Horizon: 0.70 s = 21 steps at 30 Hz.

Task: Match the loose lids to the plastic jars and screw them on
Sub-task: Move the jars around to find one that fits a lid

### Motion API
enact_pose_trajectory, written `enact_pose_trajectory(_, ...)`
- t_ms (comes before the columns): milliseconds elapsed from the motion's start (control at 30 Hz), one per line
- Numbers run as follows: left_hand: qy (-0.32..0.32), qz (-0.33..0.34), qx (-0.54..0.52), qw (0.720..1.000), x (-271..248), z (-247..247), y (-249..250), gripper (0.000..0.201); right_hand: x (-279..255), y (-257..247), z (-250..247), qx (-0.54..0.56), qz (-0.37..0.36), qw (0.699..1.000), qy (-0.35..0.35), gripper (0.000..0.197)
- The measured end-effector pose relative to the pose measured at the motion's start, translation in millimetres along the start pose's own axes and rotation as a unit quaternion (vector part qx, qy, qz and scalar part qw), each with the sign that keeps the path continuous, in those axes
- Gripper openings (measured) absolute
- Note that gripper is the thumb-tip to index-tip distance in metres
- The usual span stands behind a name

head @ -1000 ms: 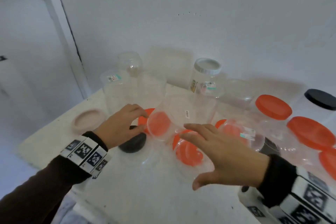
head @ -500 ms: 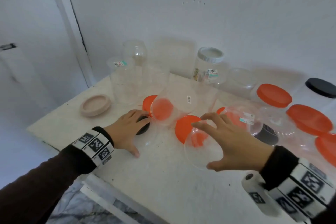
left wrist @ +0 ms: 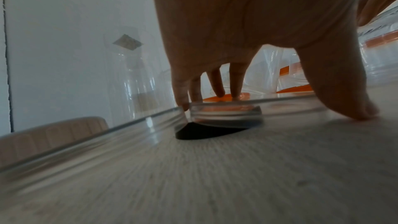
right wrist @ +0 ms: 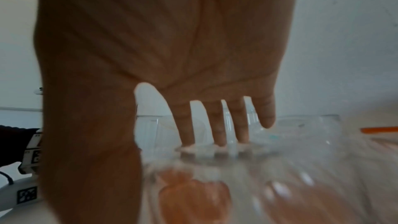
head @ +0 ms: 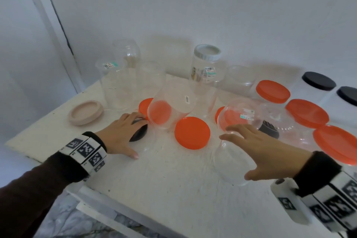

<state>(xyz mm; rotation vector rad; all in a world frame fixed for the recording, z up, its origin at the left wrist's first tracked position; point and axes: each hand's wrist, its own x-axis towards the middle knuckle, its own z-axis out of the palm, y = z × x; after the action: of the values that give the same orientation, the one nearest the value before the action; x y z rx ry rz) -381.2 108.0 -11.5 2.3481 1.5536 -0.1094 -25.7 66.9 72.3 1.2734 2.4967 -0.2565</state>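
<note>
My left hand is cupped over a low clear jar with a black lid at its far end. In the left wrist view the fingertips sit on the jar's threaded neck above the black lid, and the thumb presses the table. My right hand spans another clear jar from above, thumb on the near side and fingers on the far side. The right wrist view shows that jar blurred under my fingers. A loose orange lid lies between the hands.
A tilted clear jar leans over another orange lid. A beige lid lies at the left. Open jars and a white-lidded jar stand at the back. Jars with orange lids and black lids crowd the right. The table edge is near.
My right hand has drawn its clear jar toward me, uncovering the loose orange lid. The left hand has stayed over the jar with the black lid, and the head view has shifted.
</note>
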Motion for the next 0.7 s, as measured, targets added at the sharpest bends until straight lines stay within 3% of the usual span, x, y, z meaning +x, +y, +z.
enact_pose_trajectory(100,0.002,0.003,-0.004,1.000,0,0,-1,0.119,9,-12,-13,0.039,-0.008,0.998,0.042,0.086)
enact_pose_trajectory(233,0.004,0.002,-0.006,1.000,-2,-1,-4,0.119,36,-49,-40,0.111,-0.009,0.978,0.174,0.069)
enact_pose_trajectory(333,0.003,-0.012,-0.005,1.000,-6,-3,-6,0.118,66,-74,-53,0.125,0.012,0.965,0.228,0.070)
enact_pose_trajectory(567,0.049,-0.011,-0.027,0.998,-15,-9,-10,0.098,131,-82,-67,0.129,0.082,0.969,0.193,0.087)
enact_pose_trajectory(700,0.090,-0.016,-0.045,0.995,-24,-15,-12,0.098,149,-73,-66,0.175,0.098,0.966,0.164,0.097)
